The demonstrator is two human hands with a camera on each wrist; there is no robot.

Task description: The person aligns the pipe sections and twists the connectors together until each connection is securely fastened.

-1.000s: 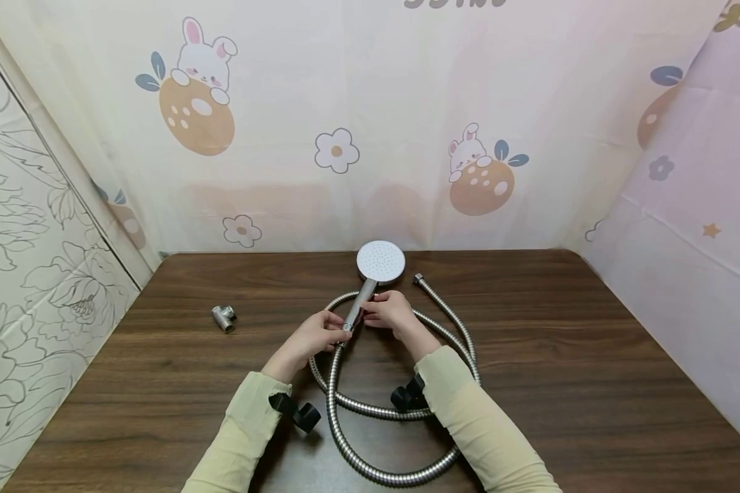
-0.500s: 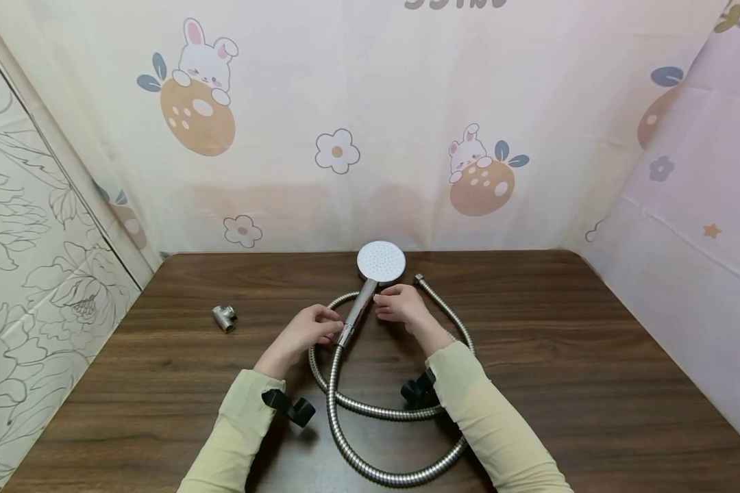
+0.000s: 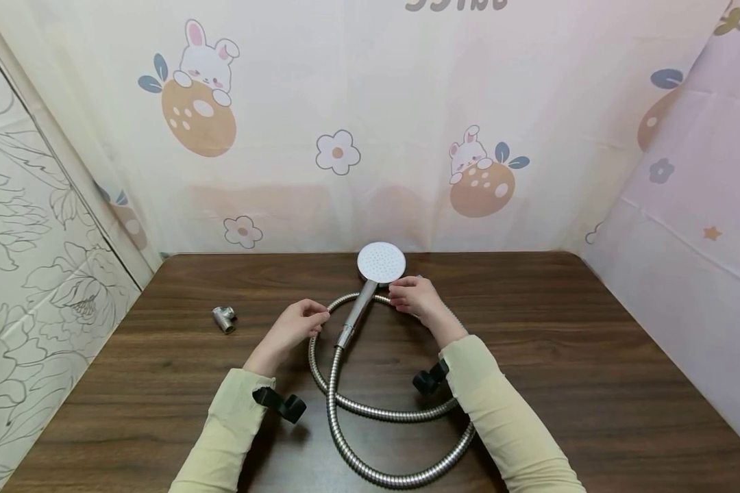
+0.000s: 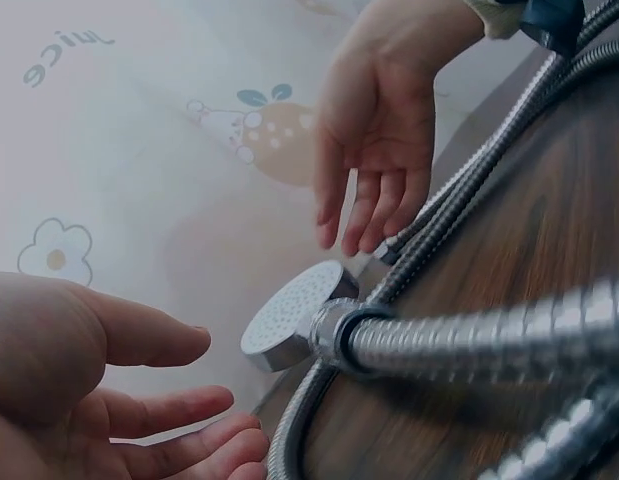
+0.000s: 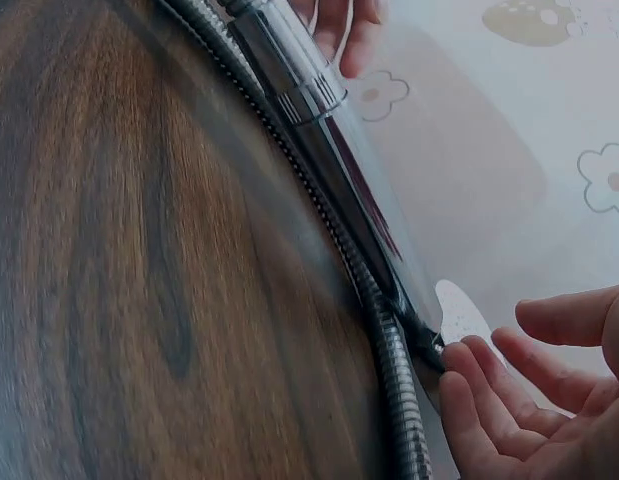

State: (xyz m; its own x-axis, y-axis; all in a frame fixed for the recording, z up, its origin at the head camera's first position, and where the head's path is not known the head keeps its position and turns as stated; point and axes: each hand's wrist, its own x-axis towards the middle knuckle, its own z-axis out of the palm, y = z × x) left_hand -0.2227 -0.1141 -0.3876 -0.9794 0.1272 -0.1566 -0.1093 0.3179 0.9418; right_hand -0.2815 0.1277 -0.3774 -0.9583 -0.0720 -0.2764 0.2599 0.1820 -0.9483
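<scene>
A handheld shower head (image 3: 381,263) with a white spray face and chrome handle lies on the table, its handle joined to a ribbed metal shower hose (image 3: 339,431). My left hand (image 3: 291,331) is just left of the handle, fingers relaxed and holding nothing. The left wrist view shows that hand's thumb (image 4: 154,332) apart from its fingers. To the right of the handle, below the spray face, hovers my right hand (image 3: 422,300), also holding nothing. It hides the hose's loose end in the head view. The right wrist view shows the chrome handle (image 5: 354,190) close up.
A small chrome tee-shaped fitting (image 3: 225,319) lies at the left of the brown wooden table (image 3: 567,356). The hose loops across the middle and front, passing under the right sleeve. A printed curtain (image 3: 395,137) hangs behind the table's far edge.
Both hands have let go of the shower head's handle and drawn apart, the left hand leftward and the right hand to the right and slightly up. The shower head stays in place.
</scene>
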